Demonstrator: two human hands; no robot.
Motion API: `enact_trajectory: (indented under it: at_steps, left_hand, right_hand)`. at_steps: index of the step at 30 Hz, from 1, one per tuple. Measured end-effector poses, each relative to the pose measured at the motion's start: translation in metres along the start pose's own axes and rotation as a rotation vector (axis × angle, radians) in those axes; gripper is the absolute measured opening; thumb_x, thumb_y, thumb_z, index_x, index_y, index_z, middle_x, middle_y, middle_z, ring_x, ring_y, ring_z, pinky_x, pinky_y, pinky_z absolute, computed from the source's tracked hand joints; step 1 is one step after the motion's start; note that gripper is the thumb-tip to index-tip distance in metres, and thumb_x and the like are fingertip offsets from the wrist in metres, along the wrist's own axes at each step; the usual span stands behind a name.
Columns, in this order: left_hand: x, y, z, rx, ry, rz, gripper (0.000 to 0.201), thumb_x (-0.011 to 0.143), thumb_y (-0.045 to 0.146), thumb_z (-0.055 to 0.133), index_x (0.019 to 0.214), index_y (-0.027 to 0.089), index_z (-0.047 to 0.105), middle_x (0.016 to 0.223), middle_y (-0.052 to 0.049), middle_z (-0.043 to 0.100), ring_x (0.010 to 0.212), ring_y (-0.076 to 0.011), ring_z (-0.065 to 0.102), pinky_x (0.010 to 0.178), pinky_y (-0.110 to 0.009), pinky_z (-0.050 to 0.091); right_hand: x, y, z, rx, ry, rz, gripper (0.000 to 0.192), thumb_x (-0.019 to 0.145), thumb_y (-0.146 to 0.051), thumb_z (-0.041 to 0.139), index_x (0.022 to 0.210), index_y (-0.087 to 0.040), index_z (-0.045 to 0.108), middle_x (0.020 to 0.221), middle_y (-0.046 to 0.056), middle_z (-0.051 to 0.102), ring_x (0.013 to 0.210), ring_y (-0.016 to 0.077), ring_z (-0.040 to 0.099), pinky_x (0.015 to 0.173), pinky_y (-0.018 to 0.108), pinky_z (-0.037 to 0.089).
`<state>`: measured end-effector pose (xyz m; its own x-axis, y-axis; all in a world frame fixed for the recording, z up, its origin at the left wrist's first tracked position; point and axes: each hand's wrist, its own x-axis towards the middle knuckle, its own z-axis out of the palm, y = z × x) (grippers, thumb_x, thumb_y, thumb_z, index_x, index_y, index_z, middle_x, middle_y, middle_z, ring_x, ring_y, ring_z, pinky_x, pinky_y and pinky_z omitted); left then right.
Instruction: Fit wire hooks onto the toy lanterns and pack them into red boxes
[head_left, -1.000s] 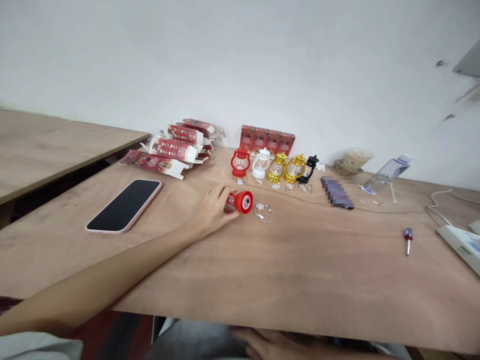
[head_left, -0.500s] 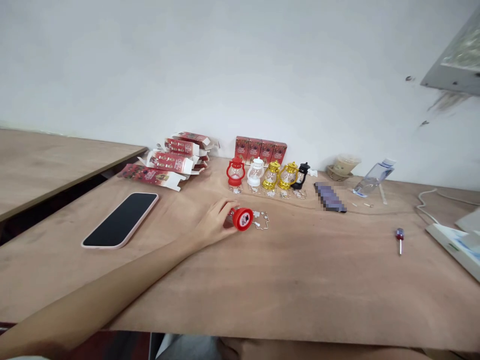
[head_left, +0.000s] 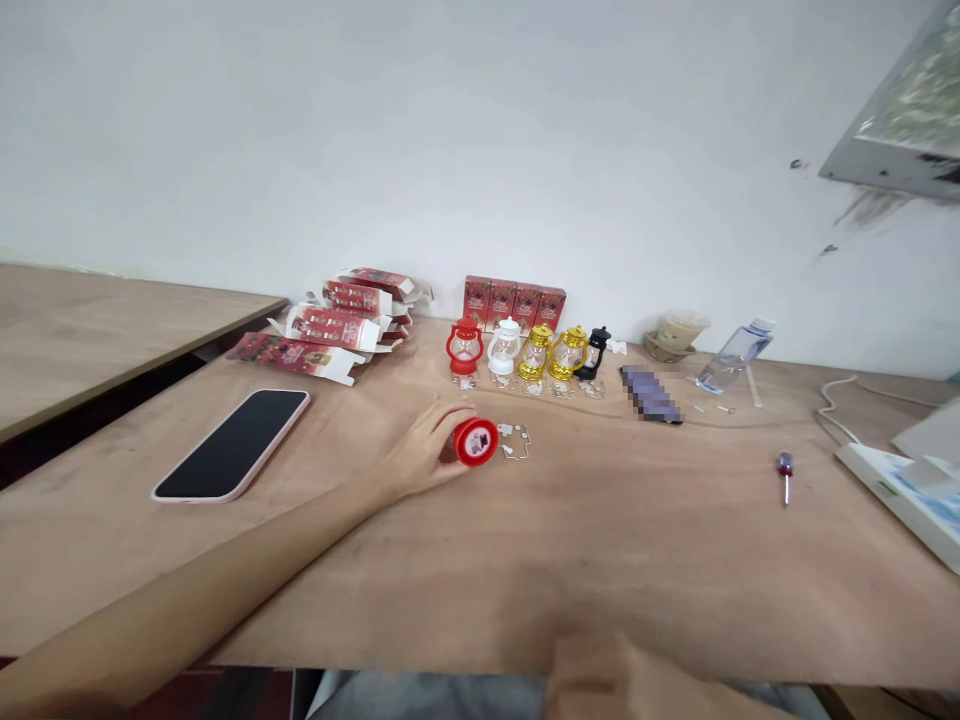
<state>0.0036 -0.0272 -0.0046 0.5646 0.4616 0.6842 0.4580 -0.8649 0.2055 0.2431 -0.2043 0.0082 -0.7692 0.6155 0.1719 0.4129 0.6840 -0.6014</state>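
Observation:
My left hand (head_left: 424,448) grips a small red lantern (head_left: 475,442) by its body, tipped so that its round base with a picture faces me. Just right of it lies a cluster of small white parts with a bent wire (head_left: 515,440). Blurred at the bottom edge, my right hand (head_left: 600,672) is over my lap; its fingers cannot be made out. Behind stand a red lantern (head_left: 465,350), a white lantern (head_left: 505,348), two gold lanterns (head_left: 535,354) and a black lantern (head_left: 592,354), with small loose parts (head_left: 534,387) before them.
Opened red boxes (head_left: 330,330) lie at the back left, and several closed red boxes (head_left: 515,303) stand against the wall. A phone (head_left: 232,445) lies on the left. To the right are a pixelated dark slab (head_left: 651,394), a cup (head_left: 675,332), a tilted bottle (head_left: 735,355), a screwdriver (head_left: 785,475) and a power strip (head_left: 900,500).
My right hand has come into view at the bottom. The red lantern in my left hand has turned its base more toward me. The whole view has shifted slightly.

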Motion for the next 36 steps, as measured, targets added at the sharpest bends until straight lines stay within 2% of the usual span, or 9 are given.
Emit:
enact_trajectory:
  at_steps: [2, 5, 9, 13, 17, 22, 29, 33, 36]
  left_hand:
    - [0.0, -0.001, 0.0, 0.006, -0.01, 0.012, 0.049, 0.079, 0.034, 0.059, 0.122, 0.018, 0.041, 0.12, -0.014, 0.055, 0.116, -0.0259, 0.051, 0.099, -0.044, 0.042]
    - [0.0, -0.002, -0.001, 0.009, -0.028, 0.021, 0.05, 0.08, 0.036, 0.059, 0.122, 0.018, 0.042, 0.119, -0.014, 0.056, 0.115, -0.0264, 0.051, 0.1, -0.046, 0.041]
    - [0.0, -0.002, 0.0, 0.041, -0.034, 0.026, 0.046, 0.081, 0.036, 0.057, 0.121, 0.018, 0.044, 0.117, -0.013, 0.057, 0.113, -0.026, 0.053, 0.098, -0.045, 0.041]
    - [-0.001, -0.003, 0.001, 0.102, -0.006, 0.033, 0.045, 0.081, 0.037, 0.058, 0.119, 0.017, 0.045, 0.116, -0.013, 0.058, 0.109, -0.0262, 0.054, 0.093, -0.043, 0.043]
    - [0.0, -0.001, -0.001, 0.118, 0.018, 0.002, 0.047, 0.079, 0.038, 0.06, 0.118, 0.017, 0.046, 0.114, -0.012, 0.059, 0.104, -0.0252, 0.056, 0.086, -0.039, 0.044]
    - [0.002, 0.005, -0.005, 0.152, -0.016, 0.02, 0.043, 0.081, 0.038, 0.057, 0.116, 0.016, 0.049, 0.113, -0.013, 0.06, 0.101, -0.0249, 0.056, 0.085, -0.038, 0.043]
    - [0.001, 0.005, -0.004, 0.169, -0.082, 0.049, 0.046, 0.083, 0.045, 0.052, 0.118, 0.016, 0.051, 0.112, -0.014, 0.06, 0.102, -0.026, 0.056, 0.086, -0.039, 0.041]
    - [0.001, 0.006, -0.005, 0.171, -0.069, 0.079, 0.043, 0.084, 0.044, 0.051, 0.117, 0.015, 0.051, 0.11, -0.013, 0.061, 0.101, -0.0251, 0.056, 0.084, -0.037, 0.042]
    - [0.002, 0.007, -0.006, 0.169, -0.075, 0.091, 0.042, 0.085, 0.043, 0.051, 0.116, 0.015, 0.051, 0.109, -0.013, 0.061, 0.101, -0.0246, 0.056, 0.084, -0.036, 0.042]
  right_hand:
    - [0.013, 0.005, -0.023, 0.014, 0.102, 0.072, 0.024, 0.09, -0.023, 0.044, 0.094, -0.027, 0.067, 0.087, 0.001, 0.072, 0.082, 0.014, 0.067, 0.074, 0.024, 0.054]
    - [0.049, 0.031, -0.039, 0.289, 0.45, 0.29, 0.011, 0.081, -0.028, 0.06, 0.082, -0.021, 0.069, 0.08, 0.002, 0.072, 0.073, 0.0149, 0.067, 0.066, 0.025, 0.054]
    - [0.094, 0.065, -0.027, 0.579, 0.547, 0.393, 0.019, 0.068, -0.033, 0.072, 0.079, -0.018, 0.068, 0.075, 0.002, 0.07, 0.07, 0.0151, 0.066, 0.067, 0.027, 0.054]
    - [0.109, 0.071, -0.014, 0.64, 0.741, 0.299, 0.021, 0.065, -0.029, 0.074, 0.077, -0.018, 0.06, 0.078, 0.001, 0.067, 0.075, 0.0136, 0.065, 0.073, 0.027, 0.054]
    - [0.107, 0.065, -0.012, 0.5, 0.794, 0.157, 0.015, 0.073, -0.024, 0.067, 0.082, -0.019, 0.056, 0.079, 0.001, 0.064, 0.075, 0.0127, 0.065, 0.074, 0.027, 0.056]
    - [0.105, 0.063, -0.021, -0.009, 0.844, -0.117, 0.01, 0.081, -0.013, 0.056, 0.087, -0.02, 0.056, 0.082, 0.004, 0.066, 0.08, 0.0145, 0.065, 0.074, 0.029, 0.055]
    - [0.112, 0.085, -0.027, -0.41, 0.688, -0.507, 0.022, 0.084, -0.007, 0.048, 0.098, -0.02, 0.057, 0.093, 0.008, 0.07, 0.093, 0.0164, 0.066, 0.079, 0.031, 0.056]
    - [0.115, 0.092, -0.024, -0.487, 0.72, -0.57, 0.022, 0.083, -0.007, 0.051, 0.097, -0.021, 0.058, 0.09, 0.005, 0.071, 0.09, 0.0169, 0.066, 0.075, 0.032, 0.054]
    - [0.114, 0.095, -0.023, -0.51, 0.794, -0.511, 0.021, 0.082, -0.008, 0.054, 0.094, -0.025, 0.06, 0.086, 0.002, 0.072, 0.086, 0.0171, 0.065, 0.074, 0.034, 0.051]
